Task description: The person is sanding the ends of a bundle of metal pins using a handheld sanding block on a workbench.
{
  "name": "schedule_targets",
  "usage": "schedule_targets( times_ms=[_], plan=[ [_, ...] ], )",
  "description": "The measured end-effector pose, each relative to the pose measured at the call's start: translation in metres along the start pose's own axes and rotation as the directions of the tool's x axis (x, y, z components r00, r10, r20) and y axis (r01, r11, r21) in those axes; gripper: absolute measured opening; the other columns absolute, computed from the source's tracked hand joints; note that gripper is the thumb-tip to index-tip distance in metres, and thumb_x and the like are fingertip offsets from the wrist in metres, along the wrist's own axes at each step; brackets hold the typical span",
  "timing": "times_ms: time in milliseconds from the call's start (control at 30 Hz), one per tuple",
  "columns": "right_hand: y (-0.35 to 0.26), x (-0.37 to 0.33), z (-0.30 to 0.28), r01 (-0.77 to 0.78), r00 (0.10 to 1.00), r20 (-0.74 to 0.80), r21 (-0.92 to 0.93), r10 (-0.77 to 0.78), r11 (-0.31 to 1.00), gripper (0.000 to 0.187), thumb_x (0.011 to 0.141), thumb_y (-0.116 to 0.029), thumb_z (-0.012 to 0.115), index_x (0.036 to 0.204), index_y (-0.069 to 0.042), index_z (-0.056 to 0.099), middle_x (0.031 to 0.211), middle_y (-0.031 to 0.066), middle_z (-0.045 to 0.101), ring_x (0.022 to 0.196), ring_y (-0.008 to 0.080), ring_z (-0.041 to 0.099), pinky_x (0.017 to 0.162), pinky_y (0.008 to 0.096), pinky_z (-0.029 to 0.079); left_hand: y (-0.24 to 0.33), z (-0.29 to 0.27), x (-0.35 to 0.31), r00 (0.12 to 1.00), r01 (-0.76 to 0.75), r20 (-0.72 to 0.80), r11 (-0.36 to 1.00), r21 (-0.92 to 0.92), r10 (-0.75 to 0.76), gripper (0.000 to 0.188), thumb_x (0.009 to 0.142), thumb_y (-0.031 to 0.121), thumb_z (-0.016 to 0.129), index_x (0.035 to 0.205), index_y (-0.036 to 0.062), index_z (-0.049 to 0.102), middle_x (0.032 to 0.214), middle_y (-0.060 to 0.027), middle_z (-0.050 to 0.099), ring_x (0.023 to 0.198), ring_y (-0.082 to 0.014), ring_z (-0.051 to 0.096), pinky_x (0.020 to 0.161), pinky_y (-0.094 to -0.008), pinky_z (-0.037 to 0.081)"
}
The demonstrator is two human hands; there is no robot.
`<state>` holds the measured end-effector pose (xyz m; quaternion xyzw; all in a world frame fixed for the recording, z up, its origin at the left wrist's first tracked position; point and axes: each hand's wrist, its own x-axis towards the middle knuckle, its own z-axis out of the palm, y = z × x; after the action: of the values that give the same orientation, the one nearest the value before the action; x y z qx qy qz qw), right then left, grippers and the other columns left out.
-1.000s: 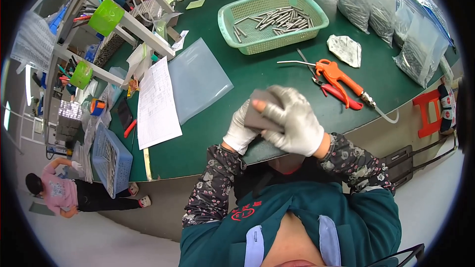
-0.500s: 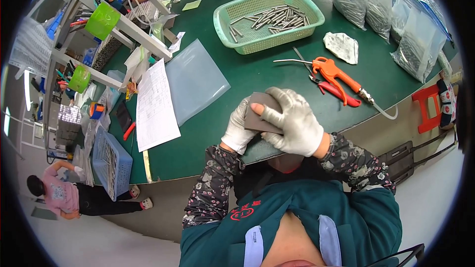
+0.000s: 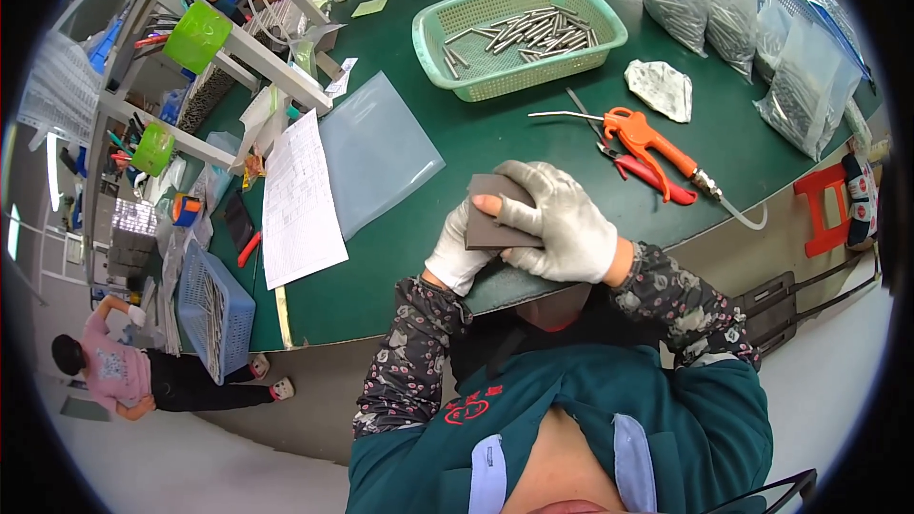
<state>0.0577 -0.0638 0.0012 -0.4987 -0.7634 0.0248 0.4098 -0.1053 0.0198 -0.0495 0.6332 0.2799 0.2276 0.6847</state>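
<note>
Between both my hands, near the table's front edge, is a flat grey-brown rectangular sheet of sandpaper. White gloves with bare thumb tips cover the hands. My left hand is closed on the sheet's left side from beneath, most of its fingers hidden. Over the sheet's right side my right hand is closed, its thumb lying across the top face. Whether a small part sits inside the sheet cannot be seen. Past the hands, a green basket contains several metal pins.
Right of my hands lie an orange air gun, red-handled cutters and a white cloth. Bags of metal pins stand far right. A printed sheet and a plastic sleeve lie left, beside a blue basket.
Both hands and the sandpaper have shifted slightly up and left, and the sheet has turned a little straighter. My grip stays the same.
</note>
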Motion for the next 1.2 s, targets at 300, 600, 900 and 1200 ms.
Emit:
schedule_targets(
  times_ms=[300,600,900,1200],
  plan=[
    [0.017,0.001,0.003,-0.130,0.991,-0.035,-0.081,0.128,0.988,0.055,0.064,-0.024,0.067,0.117,-0.016,0.054,0.112,0.0218,0.047,0.101,0.0361,0.049,0.088,0.0435,0.038,0.025,0.006,0.001,0.988,0.150,0.074,0.964,-0.218,-0.137,0.054,0.071,-0.008,0.065,0.118,0.0075,0.045,0.105,-0.0026,0.056,0.095,-0.0112,0.054,0.078,-0.0216,0.046],
    [0.028,-0.006,-0.020,-0.364,0.931,-0.173,-0.362,0.322,0.858,0.051,0.064,-0.024,0.067,0.113,-0.015,0.057,0.112,0.0203,0.048,0.102,0.0347,0.048,0.088,0.0434,0.039,0.018,-0.001,0.000,0.977,0.215,0.031,0.972,-0.096,-0.213,0.059,0.068,-0.009,0.067,0.120,0.0081,0.044,0.096,0.0010,0.057,0.084,-0.0082,0.056,0.065,-0.0195,0.048],
    [0.064,-0.044,-0.095,-0.674,0.730,-0.458,-0.607,0.507,0.422,0.046,0.068,-0.028,0.064,0.111,-0.014,0.057,0.111,0.0155,0.053,0.100,0.0312,0.052,0.084,0.0387,0.044,0.012,0.004,0.000,0.997,0.078,-0.019,0.990,-0.115,-0.081,0.059,0.067,-0.008,0.070,0.118,0.0064,0.045,0.081,-0.0018,0.059,0.063,-0.0064,0.054,0.047,-0.0175,0.043],
    [0.087,-0.082,-0.109,-0.663,0.660,-0.481,-0.735,0.577,0.146,0.045,0.069,-0.032,0.065,0.109,-0.013,0.057,0.112,0.0122,0.054,0.107,0.0269,0.049,0.088,0.0387,0.040,0.015,0.009,0.001,0.997,0.073,-0.028,0.988,-0.133,-0.078,0.059,0.067,-0.007,0.070,0.118,0.0063,0.044,0.082,-0.0022,0.059,0.064,-0.0065,0.054,0.047,-0.0176,0.042]
  ],
)
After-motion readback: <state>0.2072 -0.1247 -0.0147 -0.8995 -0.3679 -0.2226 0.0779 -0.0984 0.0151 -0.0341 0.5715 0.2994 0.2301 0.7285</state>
